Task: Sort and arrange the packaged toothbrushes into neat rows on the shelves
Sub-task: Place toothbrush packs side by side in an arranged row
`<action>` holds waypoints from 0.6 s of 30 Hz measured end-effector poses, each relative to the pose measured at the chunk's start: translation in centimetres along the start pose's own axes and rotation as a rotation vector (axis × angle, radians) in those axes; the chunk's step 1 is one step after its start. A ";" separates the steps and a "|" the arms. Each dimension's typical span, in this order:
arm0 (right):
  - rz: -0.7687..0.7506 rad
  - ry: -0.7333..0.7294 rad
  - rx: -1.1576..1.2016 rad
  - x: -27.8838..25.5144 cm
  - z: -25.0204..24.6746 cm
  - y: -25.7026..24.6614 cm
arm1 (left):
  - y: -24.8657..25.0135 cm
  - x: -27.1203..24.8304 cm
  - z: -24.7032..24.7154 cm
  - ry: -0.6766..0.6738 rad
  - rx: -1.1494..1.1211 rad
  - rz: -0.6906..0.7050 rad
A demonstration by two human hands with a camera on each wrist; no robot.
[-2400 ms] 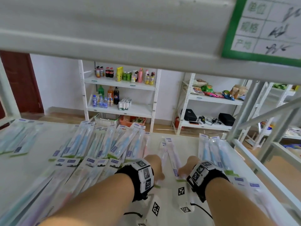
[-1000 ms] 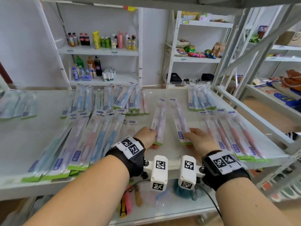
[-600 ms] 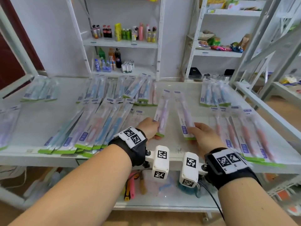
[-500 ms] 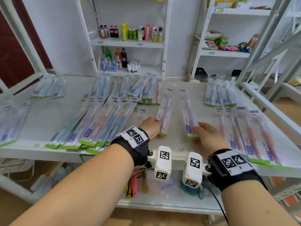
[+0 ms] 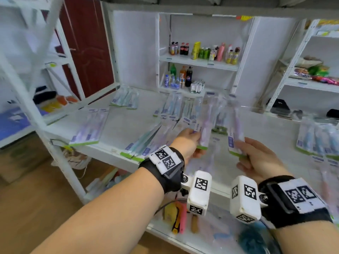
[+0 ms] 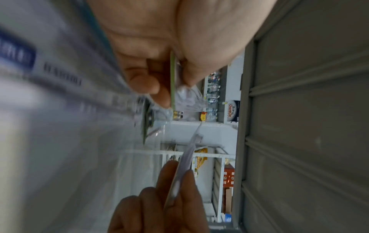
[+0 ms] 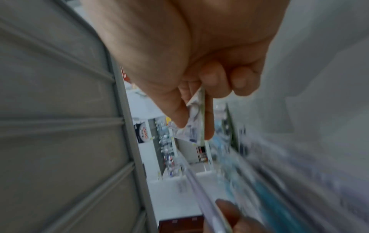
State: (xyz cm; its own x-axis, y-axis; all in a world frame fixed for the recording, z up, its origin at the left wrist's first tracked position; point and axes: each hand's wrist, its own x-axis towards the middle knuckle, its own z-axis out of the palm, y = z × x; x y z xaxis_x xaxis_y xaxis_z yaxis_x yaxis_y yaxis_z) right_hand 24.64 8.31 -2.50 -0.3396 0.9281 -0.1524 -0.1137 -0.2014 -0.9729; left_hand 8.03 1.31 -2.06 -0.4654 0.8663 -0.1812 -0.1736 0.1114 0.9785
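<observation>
My left hand pinches the green bottom end of a purple toothbrush pack and holds it up off the white shelf. Just to its right, my right hand pinches a second purple pack the same way. The left wrist view shows thumb and fingers clamped on the left pack's green edge. In the right wrist view the right pack sits between thumb and finger. Overlapping packs lie under my left hand. A purple group lies at the shelf's left.
More packs lie at the back and blue ones at the right. A white upright post stands at the front left corner. Hand tools lie on the lower shelf. Bottles fill a far rack.
Both hands have lifted their purple packs off the shelf, where they lay flat before, and carried them leftward. The view has swung left, and the door now shows.
</observation>
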 end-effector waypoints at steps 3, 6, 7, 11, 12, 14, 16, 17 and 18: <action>-0.002 -0.128 0.009 0.5 6.8 -0.1 | 0.9 0.2 -5.9 0.123 0.032 0.027; 0.019 -0.232 -0.024 0.9 13.8 0.4 | 1.9 0.2 -12.9 0.276 0.055 0.038; 0.042 -0.260 -0.053 1.1 15.9 0.8 | 2.1 0.1 -15.2 0.314 0.053 0.036; 0.159 -0.331 -0.126 1.5 24.0 2.5 | 2.6 0.1 -23.5 0.417 0.094 0.024; 0.175 -0.335 -0.165 1.5 25.8 2.9 | 2.7 0.3 -25.2 0.436 0.113 0.018; 0.163 -0.338 -0.306 1.5 29.0 3.7 | 2.6 0.4 -28.2 0.474 0.135 -0.003; 0.130 -0.356 -0.467 1.8 31.3 4.6 | 2.5 0.6 -30.7 0.480 0.161 -0.040; 0.125 -0.370 -0.533 1.9 32.1 5.0 | 2.5 0.7 -31.7 0.471 0.183 -0.060; 0.121 -0.386 -0.595 1.9 32.8 5.3 | 2.4 0.8 -32.5 0.460 0.213 -0.081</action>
State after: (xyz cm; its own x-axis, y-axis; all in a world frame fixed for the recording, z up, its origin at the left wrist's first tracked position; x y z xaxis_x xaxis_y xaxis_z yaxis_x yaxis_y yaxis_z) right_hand -7.24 -1.26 -2.24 -0.6359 0.7112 -0.2997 0.4365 0.0113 -0.8996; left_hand -20.95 -13.57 -3.01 -0.8000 0.5520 -0.2349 -0.0667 0.3073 0.9493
